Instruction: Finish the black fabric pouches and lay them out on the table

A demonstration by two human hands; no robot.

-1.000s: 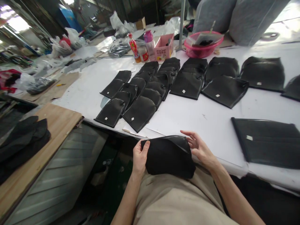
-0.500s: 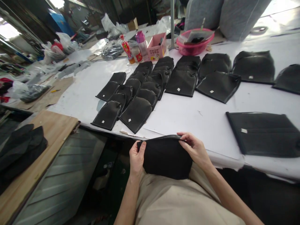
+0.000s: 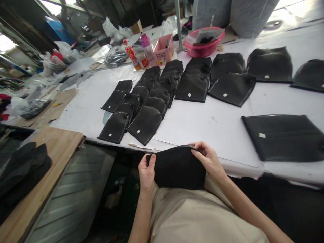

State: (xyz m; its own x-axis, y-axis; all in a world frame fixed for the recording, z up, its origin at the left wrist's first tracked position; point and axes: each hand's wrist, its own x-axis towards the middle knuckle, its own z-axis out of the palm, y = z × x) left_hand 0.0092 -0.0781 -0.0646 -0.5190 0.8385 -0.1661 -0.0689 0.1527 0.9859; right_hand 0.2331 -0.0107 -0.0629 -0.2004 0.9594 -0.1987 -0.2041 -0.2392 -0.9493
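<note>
A black fabric pouch (image 3: 177,168) lies over my lap at the white table's (image 3: 217,125) near edge. My left hand (image 3: 146,171) grips its left edge, thumb on top. My right hand (image 3: 207,158) is closed on its upper right rim, fingers pinched together. Beyond it, rows of overlapping small black pouches (image 3: 141,101) with white tags lie on the table. A large flat black pouch (image 3: 283,136) rests to the right.
More black pouches (image 3: 227,77) line the table's far side. A pink bowl (image 3: 202,44), a pink box (image 3: 164,50) and bottles (image 3: 131,55) stand at the back. A wooden board (image 3: 48,162) with a dark fabric pile (image 3: 20,168) sits at left. Plastic bags clutter the far left.
My right hand went from open beside the pouch to closed on its upper rim. The folded-back flap has been flattened. The view has shifted slightly.
</note>
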